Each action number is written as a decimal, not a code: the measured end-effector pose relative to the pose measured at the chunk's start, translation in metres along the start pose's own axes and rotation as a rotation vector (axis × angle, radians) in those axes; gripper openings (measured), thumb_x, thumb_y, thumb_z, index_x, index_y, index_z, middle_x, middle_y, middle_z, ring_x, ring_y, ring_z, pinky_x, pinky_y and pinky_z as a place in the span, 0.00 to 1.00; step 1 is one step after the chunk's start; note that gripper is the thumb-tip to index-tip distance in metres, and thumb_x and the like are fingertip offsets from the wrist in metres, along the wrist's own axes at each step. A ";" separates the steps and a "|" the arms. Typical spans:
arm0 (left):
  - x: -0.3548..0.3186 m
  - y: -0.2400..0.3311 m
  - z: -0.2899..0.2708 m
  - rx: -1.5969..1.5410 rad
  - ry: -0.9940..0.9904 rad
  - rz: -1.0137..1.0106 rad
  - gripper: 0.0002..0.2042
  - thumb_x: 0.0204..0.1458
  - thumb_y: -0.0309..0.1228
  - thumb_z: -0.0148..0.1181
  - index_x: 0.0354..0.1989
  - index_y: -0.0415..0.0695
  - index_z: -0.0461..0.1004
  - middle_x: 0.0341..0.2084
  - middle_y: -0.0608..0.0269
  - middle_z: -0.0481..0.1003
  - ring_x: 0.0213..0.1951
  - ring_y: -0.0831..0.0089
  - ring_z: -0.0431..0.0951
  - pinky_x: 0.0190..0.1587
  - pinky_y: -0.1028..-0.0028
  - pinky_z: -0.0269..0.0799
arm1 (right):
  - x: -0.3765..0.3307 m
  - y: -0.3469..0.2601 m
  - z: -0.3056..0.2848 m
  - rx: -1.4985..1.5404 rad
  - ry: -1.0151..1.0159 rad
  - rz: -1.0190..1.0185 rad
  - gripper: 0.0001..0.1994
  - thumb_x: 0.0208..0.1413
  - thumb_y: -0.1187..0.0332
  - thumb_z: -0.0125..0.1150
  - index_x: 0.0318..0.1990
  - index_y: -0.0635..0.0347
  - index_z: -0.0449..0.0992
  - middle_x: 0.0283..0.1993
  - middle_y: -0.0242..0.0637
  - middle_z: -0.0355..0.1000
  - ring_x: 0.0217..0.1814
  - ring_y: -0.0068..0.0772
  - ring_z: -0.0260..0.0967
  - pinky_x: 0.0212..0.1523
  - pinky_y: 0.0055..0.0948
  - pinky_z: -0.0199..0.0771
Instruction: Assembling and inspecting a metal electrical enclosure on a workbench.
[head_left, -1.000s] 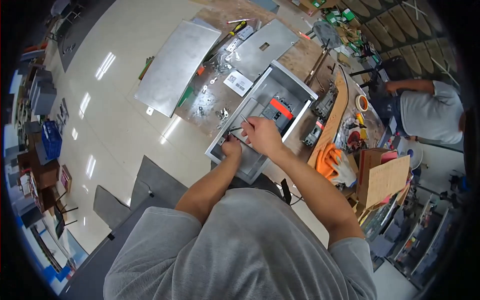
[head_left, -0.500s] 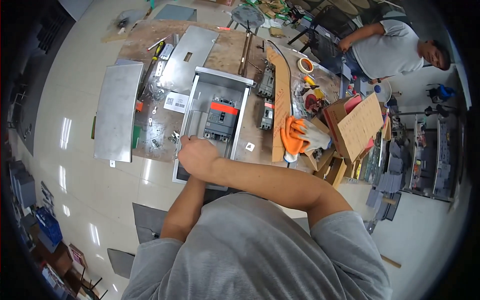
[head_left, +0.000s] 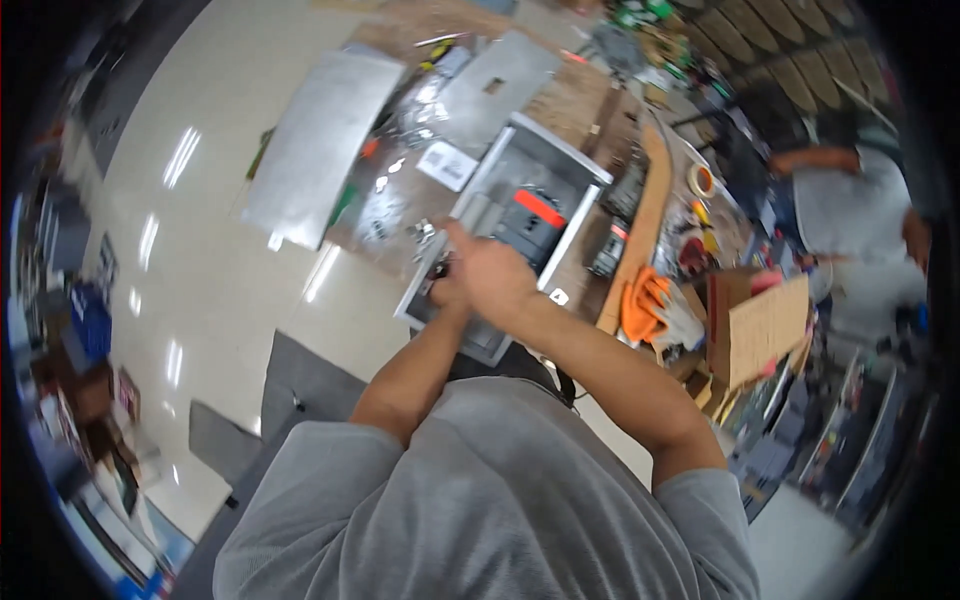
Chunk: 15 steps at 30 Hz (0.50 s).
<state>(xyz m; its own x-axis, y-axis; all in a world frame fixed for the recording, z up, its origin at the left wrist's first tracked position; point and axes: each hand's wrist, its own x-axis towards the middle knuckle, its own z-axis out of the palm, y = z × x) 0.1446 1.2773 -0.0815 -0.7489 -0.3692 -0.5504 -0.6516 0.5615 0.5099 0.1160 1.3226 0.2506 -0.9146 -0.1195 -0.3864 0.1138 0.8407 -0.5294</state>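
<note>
A grey metal box (head_left: 562, 149) lies open at the bench's near edge, tilted in view. Inside it sits a dark grey circuit breaker (head_left: 526, 232) with a red strip across it. My right hand (head_left: 492, 278) is over the box's near left wall, fingers curled and the index finger stretched forward along the wall. Close under it is my left hand (head_left: 449, 291), partly covered, its fingers bent by a small dark thing too blurred to name. Small shiny metal parts (head_left: 422, 232) lie just beyond the fingers, next to a white printed card (head_left: 447, 165).
Left of the box, a flat metal panel (head_left: 322, 140) overhangs the bench edge. Another metal plate (head_left: 500, 85) lies behind. On the right are a cardboard strip (head_left: 648, 200), orange-and-white gloves (head_left: 650, 305), a tape roll (head_left: 700, 180) and an open carton (head_left: 765, 325). A person (head_left: 850, 205) is at far right.
My view has turned, so the bench and box appear tilted and shifted right. Both hands stay at the box's near left wall; the left hand now shows more beside the right.
</note>
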 end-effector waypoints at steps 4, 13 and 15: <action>-0.020 0.012 -0.036 -0.034 0.040 -0.157 0.23 0.54 0.54 0.54 0.42 0.44 0.76 0.40 0.59 0.79 0.42 0.66 0.78 0.41 0.65 0.73 | 0.004 0.021 0.014 0.131 0.132 -0.003 0.19 0.51 0.69 0.58 0.51 0.52 0.68 0.27 0.52 0.73 0.31 0.53 0.74 0.33 0.46 0.74; -0.023 0.001 -0.049 -0.508 0.063 -0.165 0.29 0.48 0.57 0.60 0.43 0.41 0.76 0.41 0.59 0.79 0.40 0.63 0.79 0.48 0.68 0.70 | 0.001 0.021 0.016 0.078 0.192 -0.154 0.12 0.50 0.67 0.62 0.42 0.61 0.75 0.27 0.51 0.74 0.30 0.52 0.74 0.33 0.42 0.74; -0.022 -0.001 -0.044 -0.558 0.059 -0.151 0.27 0.49 0.55 0.61 0.44 0.41 0.75 0.40 0.59 0.79 0.40 0.62 0.79 0.48 0.68 0.70 | -0.002 0.017 0.012 0.017 0.163 -0.178 0.12 0.51 0.67 0.62 0.42 0.61 0.75 0.27 0.51 0.75 0.31 0.52 0.74 0.34 0.41 0.74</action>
<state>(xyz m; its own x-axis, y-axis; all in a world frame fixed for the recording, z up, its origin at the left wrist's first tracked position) 0.1558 1.2520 -0.0406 -0.6376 -0.4643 -0.6147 -0.7050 0.0300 0.7086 0.1243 1.3308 0.2338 -0.9711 -0.1773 -0.1598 -0.0496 0.8049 -0.5913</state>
